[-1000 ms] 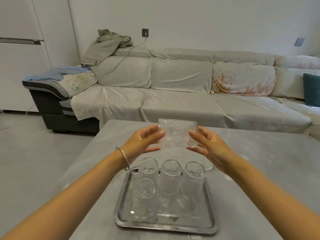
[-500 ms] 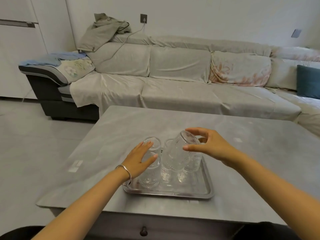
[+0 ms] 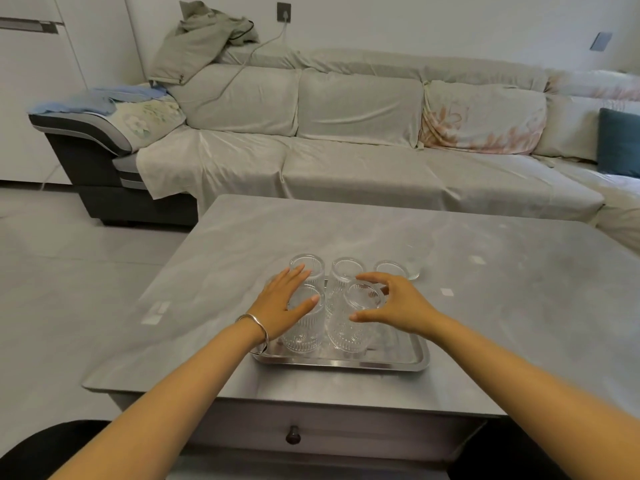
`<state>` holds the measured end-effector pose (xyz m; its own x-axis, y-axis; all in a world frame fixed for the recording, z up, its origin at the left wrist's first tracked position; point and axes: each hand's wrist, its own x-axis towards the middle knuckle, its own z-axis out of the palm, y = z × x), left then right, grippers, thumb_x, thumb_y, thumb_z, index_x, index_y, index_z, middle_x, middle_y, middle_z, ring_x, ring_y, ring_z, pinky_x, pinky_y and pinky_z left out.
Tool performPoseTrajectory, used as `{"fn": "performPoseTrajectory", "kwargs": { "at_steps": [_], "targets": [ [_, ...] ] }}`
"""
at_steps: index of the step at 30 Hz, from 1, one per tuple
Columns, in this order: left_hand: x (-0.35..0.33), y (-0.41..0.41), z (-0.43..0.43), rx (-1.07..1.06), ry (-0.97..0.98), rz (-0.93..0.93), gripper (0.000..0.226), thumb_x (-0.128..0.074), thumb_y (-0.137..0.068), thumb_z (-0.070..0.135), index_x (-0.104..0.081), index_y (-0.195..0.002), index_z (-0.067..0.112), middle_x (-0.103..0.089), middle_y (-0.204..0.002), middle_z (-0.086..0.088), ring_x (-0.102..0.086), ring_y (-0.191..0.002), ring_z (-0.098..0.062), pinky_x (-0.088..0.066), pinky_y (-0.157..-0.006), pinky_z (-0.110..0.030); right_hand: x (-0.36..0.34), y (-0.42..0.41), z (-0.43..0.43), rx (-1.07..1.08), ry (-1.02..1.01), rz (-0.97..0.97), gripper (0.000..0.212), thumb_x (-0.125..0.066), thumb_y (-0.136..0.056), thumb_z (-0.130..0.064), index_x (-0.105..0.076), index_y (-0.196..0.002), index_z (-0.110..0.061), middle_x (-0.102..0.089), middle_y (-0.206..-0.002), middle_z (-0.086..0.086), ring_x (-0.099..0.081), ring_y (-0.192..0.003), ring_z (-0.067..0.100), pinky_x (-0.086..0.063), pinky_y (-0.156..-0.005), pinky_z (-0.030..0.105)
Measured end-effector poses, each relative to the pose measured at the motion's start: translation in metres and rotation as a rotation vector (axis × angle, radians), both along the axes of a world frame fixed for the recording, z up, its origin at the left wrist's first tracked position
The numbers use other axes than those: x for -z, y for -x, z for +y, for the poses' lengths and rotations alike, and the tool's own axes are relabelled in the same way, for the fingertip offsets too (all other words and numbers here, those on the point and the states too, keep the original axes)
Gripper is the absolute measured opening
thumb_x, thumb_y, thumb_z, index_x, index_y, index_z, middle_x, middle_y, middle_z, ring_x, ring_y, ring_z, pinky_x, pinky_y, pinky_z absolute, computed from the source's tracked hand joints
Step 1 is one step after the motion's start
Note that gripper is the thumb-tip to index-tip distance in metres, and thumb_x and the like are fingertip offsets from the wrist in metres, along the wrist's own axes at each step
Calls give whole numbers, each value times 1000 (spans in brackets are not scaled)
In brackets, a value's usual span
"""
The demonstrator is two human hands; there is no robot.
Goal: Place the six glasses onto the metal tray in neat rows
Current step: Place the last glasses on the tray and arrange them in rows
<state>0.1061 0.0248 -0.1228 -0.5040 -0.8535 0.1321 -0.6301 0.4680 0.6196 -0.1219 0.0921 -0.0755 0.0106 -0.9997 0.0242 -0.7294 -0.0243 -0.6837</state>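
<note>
The metal tray (image 3: 398, 362) lies on the grey table near its front edge. Three ribbed clear glasses form its back row: left (image 3: 308, 265), middle (image 3: 347, 268), right (image 3: 392, 268). A front-left glass (image 3: 300, 332) stands under my left hand (image 3: 282, 304), which rests against it with spread fingers. My right hand (image 3: 401, 306) curls thumb and fingers around the rim of the front-middle glass (image 3: 348, 332), which stands upright on the tray. One more glass (image 3: 417, 259) stands on the table behind the tray's right corner.
The grey table (image 3: 519, 306) has a drawer knob (image 3: 293, 435) at its front. A long covered sofa (image 3: 346, 161) runs behind the table, with clothes piled on its left end. Grey floor lies to the left.
The glass held up in both hands a second ago has come down, tilted, then upright in the tray's front row. My left hand left it and dropped to the front-left glass.
</note>
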Motion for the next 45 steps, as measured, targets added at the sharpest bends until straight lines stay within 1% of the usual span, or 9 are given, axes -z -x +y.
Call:
{"fn": "performPoseTrajectory", "kwargs": {
  "at_steps": [9, 14, 18, 24, 28, 34, 38, 42, 45],
  "targets": [
    [2, 2, 4, -15, -52, 141, 68, -50, -89, 43, -17, -145, 27, -8, -158, 5, -5, -145, -12, -10, -117, -33, 22, -13, -4, 6, 40, -16, 80, -84, -59, -43, -50, -131, -29, -52, -137, -8, -48, -120, 8, -41, -101, 28],
    [5, 4, 7, -148, -327, 356, 94, -61, -79, 49, 1, -147, 28, -10, -158, 0, -15, -144, -18, -21, -116, -41, 29, -14, -1, 3, 59, -53, 81, -82, -64, -41, -43, -133, -27, -49, -137, -5, -47, -119, 9, -42, -100, 29],
    [10, 4, 7, -178, -406, 361, 95, -60, -76, 55, -2, -147, 30, -9, -158, 2, -16, -144, -21, -21, -116, -43, 29, -7, 3, 35, -11, -194, 77, -78, -66, -45, -45, -133, -25, -49, -136, -5, -48, -119, 13, -45, -98, 31],
    [7, 4, 7, -164, -430, 367, 102, -58, -66, 64, -5, -147, 31, -11, -158, 6, -19, -143, -20, -24, -115, -44, 29, -8, 6, 58, -3, -233, 72, -78, -67, -43, -50, -130, -23, -54, -131, -5, -52, -114, 13, -45, -93, 26],
    [8, 4, 5, -170, -424, 378, 95, -61, -74, 56, -7, -147, 31, -13, -157, 5, -21, -142, -21, -25, -114, -43, 28, -9, 6, 60, -7, -243, 71, -78, -68, -42, -49, -130, -23, -53, -130, -6, -51, -111, 11, -43, -89, 23],
    [4, 3, 0, -167, -385, 437, 93, -65, -76, 46, -10, -147, 25, -16, -157, 3, -22, -142, -17, -26, -112, -37, 21, -6, 6, 23, -31, -261, 66, -76, -72, -40, -48, -130, -25, -51, -127, -11, -49, -115, 11, -45, -100, 32],
    [-15, 8, -17, -153, -276, 398, 88, -64, -76, 49, -14, -146, 29, -17, -156, 4, -25, -140, -18, -29, -109, -36, 0, 12, -4, 8, 71, -349, 51, -74, -75, -31, -55, -122, -23, -60, -122, -9, -59, -111, 7, -50, -93, 25],
    [-38, 31, -41, -123, -146, 339, 80, -62, -77, 50, -21, -144, 31, -22, -155, 4, -24, -140, -16, -26, -108, -32, -18, 47, -24, 100, 191, -392, 45, -73, -78, -24, -57, -120, -20, -61, -122, -5, -60, -108, 6, -52, -77, 10],
    [-50, 55, -60, -92, -142, 328, 75, -61, -79, 50, -25, -142, 31, -25, -154, 3, -25, -139, -16, -25, -101, -26, -21, 79, -42, 208, 239, -388, 47, -73, -77, -26, -55, -120, -23, -58, -125, -5, -56, -111, 10, -49, -80, 16]
  ]
}}
